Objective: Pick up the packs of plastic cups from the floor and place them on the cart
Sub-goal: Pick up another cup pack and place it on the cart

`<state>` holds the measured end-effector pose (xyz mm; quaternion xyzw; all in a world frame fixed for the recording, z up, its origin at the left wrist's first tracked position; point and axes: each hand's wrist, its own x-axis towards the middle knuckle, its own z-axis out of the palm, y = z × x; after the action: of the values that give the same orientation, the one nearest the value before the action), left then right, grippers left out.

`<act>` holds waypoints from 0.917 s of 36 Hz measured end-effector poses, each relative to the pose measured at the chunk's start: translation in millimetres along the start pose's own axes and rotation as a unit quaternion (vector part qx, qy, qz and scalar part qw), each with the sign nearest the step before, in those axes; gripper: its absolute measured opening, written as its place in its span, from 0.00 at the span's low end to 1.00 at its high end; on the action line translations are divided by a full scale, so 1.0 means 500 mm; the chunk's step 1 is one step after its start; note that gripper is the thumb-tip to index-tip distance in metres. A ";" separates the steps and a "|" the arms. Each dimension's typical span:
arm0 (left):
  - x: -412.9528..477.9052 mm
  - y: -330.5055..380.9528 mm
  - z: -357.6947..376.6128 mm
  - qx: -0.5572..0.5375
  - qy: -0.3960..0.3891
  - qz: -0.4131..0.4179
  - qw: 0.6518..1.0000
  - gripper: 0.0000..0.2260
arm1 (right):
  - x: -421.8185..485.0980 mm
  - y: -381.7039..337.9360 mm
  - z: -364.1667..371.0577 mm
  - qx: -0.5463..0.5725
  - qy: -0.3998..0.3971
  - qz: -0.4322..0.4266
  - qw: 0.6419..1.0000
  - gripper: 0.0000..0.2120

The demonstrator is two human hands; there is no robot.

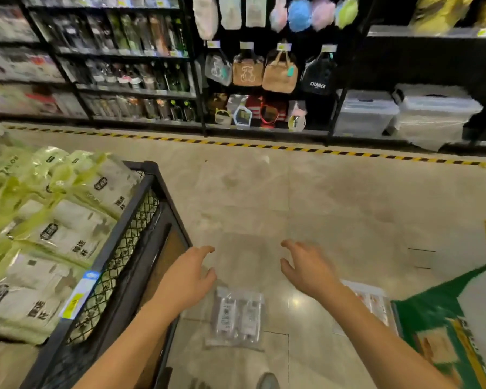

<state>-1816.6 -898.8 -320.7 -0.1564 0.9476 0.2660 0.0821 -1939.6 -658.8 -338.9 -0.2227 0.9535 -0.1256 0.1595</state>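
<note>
A clear pack of plastic cups (237, 317) lies flat on the tiled floor, low in the view between my arms. A second clear pack (373, 300) lies to its right, partly behind my right forearm. My left hand (188, 273) hovers above and left of the first pack, fingers spread, holding nothing. My right hand (309, 269) hovers above and right of it, also spread and empty. The black mesh-sided cart (135, 220) stands at the left, loaded with green-and-white wrapped packs (54, 228).
A green sack or box (443, 327) sits on the floor at the lower right. Store shelves (141, 88) with bottles, hanging bags and clear storage bins line the far side behind a yellow-black floor stripe (264, 146). A shoe tip (267, 380) shows at the bottom.
</note>
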 end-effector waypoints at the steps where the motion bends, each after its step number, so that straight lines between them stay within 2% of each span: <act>1: 0.022 -0.015 0.020 -0.008 -0.001 -0.007 1.000 0.23 | 0.025 0.008 0.024 0.003 -0.009 0.004 1.000 0.22; 6: 0.120 -0.111 0.140 -0.044 -0.014 -0.070 0.996 0.24 | 0.134 0.041 0.178 0.033 -0.035 0.019 0.999 0.22; 9: 0.184 -0.191 0.236 -0.064 -0.038 -0.071 0.995 0.26 | 0.194 0.071 0.305 0.060 -0.049 0.040 0.996 0.23; 13: 0.275 -0.329 0.407 -0.083 -0.065 -0.077 0.991 0.28 | 0.262 0.132 0.526 0.104 -0.071 0.071 0.989 0.26; 18: 0.347 -0.513 0.658 -0.100 -0.081 -0.135 0.982 0.30 | 0.323 0.223 0.825 0.113 -0.122 0.108 0.980 0.29; 24: 0.404 -0.705 0.946 -0.081 -0.119 -0.136 0.980 0.33 | 0.362 0.325 1.163 0.150 -0.162 0.120 0.968 0.31; 27: 0.441 -0.776 1.076 -0.093 -0.124 -0.137 0.978 0.35 | 0.391 0.356 1.291 0.179 -0.141 0.128 0.965 0.33; 30: 0.486 -0.855 1.198 -0.119 -0.132 -0.126 0.976 0.42 | 0.424 0.381 1.391 0.204 -0.121 0.133 0.962 0.34; 33: 0.511 -0.892 1.277 -0.141 -0.162 -0.107 0.971 0.37 | 0.453 0.406 1.462 0.219 -0.093 0.140 0.961 0.36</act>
<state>-1858.0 -986.0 -1134.6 -0.2219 0.8522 0.4086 0.2398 -1946.9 -710.9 -1128.7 -0.0575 0.9055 -0.2862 0.3079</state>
